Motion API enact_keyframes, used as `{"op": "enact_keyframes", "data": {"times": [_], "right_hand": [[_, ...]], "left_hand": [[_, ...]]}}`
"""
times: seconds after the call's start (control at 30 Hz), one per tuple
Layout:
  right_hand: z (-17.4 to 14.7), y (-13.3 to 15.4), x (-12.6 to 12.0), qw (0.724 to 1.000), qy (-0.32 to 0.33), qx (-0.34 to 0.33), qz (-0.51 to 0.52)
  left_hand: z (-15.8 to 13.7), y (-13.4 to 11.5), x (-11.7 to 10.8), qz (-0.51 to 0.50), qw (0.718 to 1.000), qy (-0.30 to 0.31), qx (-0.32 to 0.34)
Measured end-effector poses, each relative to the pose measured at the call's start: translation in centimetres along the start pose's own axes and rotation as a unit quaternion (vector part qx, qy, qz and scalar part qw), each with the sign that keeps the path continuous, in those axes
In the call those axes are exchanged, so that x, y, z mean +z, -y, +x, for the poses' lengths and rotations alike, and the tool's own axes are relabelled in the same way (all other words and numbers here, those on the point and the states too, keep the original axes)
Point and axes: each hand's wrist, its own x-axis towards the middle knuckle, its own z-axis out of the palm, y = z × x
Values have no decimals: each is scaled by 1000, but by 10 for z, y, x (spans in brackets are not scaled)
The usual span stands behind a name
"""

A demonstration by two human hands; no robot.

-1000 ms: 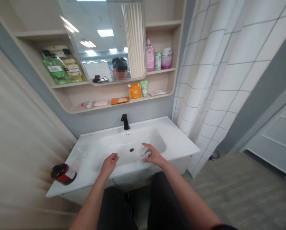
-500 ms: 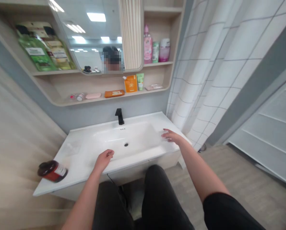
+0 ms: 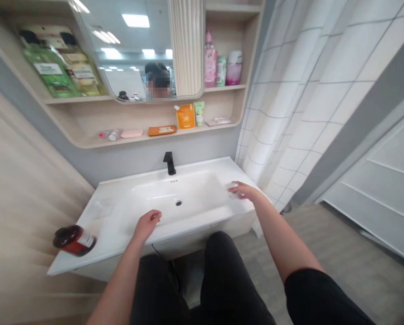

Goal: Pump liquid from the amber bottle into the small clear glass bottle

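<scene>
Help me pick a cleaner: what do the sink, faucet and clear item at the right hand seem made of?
Sink: probably glossy ceramic, given its smooth white shine; resin possible. Faucet: likely metal, satin black, with crisp edges. Clear item: glass or plastic; transparent, too blurred to tell.

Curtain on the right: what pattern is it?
The curtain has a thin dark grid on white; head view.

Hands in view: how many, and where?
2. Left hand near the front edge of the sink; right hand at a clear item by the sink's right side. No others show.
</scene>
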Motion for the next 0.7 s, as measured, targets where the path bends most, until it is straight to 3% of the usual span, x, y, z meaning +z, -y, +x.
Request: {"op": "enact_keyframes", "data": {"times": [0.1,0.23,0.37,0.53,0.7], "right_hand": [[-15,-15,9,994,-42,-87,55],[-35,-46,36,955,-107,-248,125],[-52,-63,83,949,-117,-279,93],[-66,-43,164,942,-18,-336,18],[-72,-2,247,927,62,-369,-9]], "left_hand": [[-1,-1,0,-7,1000,-4,-1],[-1,-1,1,-24,1000,-8,-2],[-2,-1,0,-35,999,-4,-1],[-9,-14,-3,-52,998,-4,21],[-32,-36,1,-165,983,31,74]]}}
